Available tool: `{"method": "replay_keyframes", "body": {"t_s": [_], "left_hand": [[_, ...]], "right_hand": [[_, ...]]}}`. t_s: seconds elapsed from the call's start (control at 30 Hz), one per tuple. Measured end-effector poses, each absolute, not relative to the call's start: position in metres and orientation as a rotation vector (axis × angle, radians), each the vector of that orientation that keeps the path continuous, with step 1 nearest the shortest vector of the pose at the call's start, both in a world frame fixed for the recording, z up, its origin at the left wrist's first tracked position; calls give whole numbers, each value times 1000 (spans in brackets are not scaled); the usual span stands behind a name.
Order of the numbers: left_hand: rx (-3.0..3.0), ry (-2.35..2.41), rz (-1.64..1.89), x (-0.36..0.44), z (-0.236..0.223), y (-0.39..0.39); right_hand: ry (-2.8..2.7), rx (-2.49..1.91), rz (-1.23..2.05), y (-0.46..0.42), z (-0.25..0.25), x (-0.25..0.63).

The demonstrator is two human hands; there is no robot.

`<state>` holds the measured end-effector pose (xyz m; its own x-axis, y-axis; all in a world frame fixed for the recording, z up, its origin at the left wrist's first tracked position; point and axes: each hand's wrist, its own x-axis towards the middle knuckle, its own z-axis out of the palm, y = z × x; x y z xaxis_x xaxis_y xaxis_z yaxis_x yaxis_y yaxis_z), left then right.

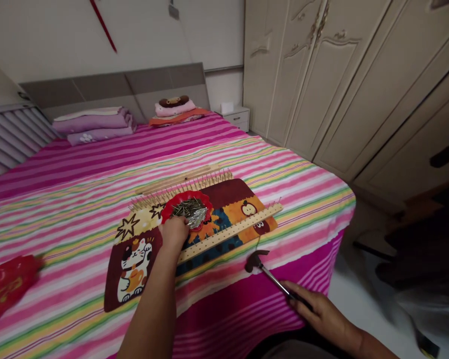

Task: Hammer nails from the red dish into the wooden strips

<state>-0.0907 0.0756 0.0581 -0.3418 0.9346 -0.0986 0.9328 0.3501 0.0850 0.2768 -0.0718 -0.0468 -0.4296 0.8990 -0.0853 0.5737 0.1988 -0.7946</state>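
My left hand (174,233) reaches over the near left rim of a scalloped red dish (166,213), its fingers drawn together among the loose nails (196,212). What they pinch, if anything, is hidden. Low on the right, my right hand (314,305) grips the dark handle of a claw hammer (271,277), its head pointing away from me. Between the hands, a pale wooden strip (232,230) with rows of holes or nail points lies across a patterned cloth mat (112,279). Behind the dish, another strip (179,190) bristles with upright nails.
Flat wooden pieces (185,178) lie behind the bristling strip. A striped sheet (71,219) covers the bed. On the left is a red object with a gold mark (7,286). Folded bedding (97,124) is stacked by the headboard (164,82); a wardrobe (303,75) stands right.
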Motion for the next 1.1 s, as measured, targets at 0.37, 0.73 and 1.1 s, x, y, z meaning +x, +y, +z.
{"method": "replay_keyframes", "body": {"t_s": [0.37, 0.73, 1.1], "left_hand": [[1629, 2254, 548, -111, 62, 71], [642, 1587, 1549, -126, 68, 44], [542, 1575, 1623, -116, 61, 5]], "right_hand": [[-1992, -1370, 1169, -69, -43, 273], [-1941, -1407, 1200, -70, -49, 273], [-1873, -1431, 1203, -72, -45, 270]]}}
